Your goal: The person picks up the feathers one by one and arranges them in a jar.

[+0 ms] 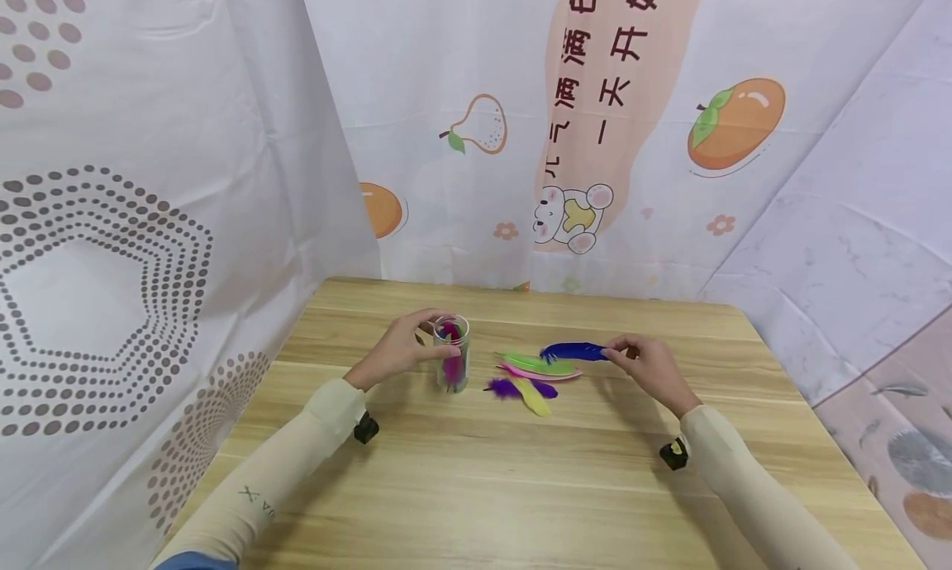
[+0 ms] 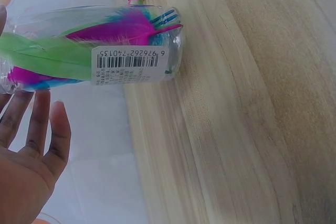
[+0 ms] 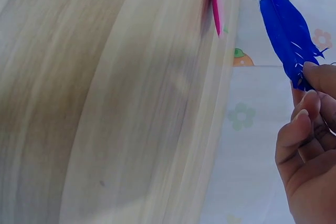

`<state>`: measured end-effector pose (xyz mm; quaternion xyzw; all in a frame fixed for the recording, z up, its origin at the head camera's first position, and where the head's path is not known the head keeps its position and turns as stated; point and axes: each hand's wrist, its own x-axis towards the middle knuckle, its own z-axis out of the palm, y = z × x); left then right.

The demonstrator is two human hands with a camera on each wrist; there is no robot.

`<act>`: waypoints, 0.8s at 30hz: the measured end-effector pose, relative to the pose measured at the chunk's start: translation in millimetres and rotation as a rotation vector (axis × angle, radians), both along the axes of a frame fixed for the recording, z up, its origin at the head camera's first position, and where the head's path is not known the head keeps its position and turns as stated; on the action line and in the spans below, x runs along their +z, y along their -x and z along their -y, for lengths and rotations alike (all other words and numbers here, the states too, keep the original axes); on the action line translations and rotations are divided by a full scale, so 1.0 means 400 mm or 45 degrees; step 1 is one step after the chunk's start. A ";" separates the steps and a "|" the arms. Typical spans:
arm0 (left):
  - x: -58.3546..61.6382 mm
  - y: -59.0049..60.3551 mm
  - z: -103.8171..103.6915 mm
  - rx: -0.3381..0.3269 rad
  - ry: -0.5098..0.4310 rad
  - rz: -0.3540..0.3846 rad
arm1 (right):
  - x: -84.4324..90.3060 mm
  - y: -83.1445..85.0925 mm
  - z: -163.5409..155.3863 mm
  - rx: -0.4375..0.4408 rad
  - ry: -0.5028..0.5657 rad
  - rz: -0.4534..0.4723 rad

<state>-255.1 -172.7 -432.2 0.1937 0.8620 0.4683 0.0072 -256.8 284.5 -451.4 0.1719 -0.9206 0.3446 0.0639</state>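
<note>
A clear jar [image 1: 459,370] stands upright at the left of the tabletop. Magenta, green and blue feathers fill it, and a barcode label [image 2: 129,63] shows on its side in the left wrist view. My left hand [image 1: 405,344] holds the jar near its top, thumb on the near side and fingers round the far side. Between thumb and fingertips, my right hand [image 1: 649,365] pinches one end of a blue feather [image 3: 286,24], which points left. Just beneath lie a green feather [image 1: 546,365], a pink feather [image 1: 531,374], a purple feather [image 1: 545,389] and a yellow feather [image 1: 532,400].
Everything rests on a wood-grain table [image 1: 483,487]. A white printed cloth [image 1: 431,83] hangs behind the far edge, and another patterned cloth [image 1: 149,248] hangs along the left side. Small black devices are strapped at both wrists.
</note>
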 end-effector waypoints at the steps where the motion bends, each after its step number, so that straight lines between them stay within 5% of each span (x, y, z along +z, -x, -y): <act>1: -0.001 0.000 0.000 0.000 0.000 0.001 | 0.001 0.000 0.001 -0.001 -0.001 -0.003; 24: 0.006 -0.007 -0.001 -0.008 -0.003 -0.004 | 0.035 0.003 0.026 -0.026 0.023 -0.038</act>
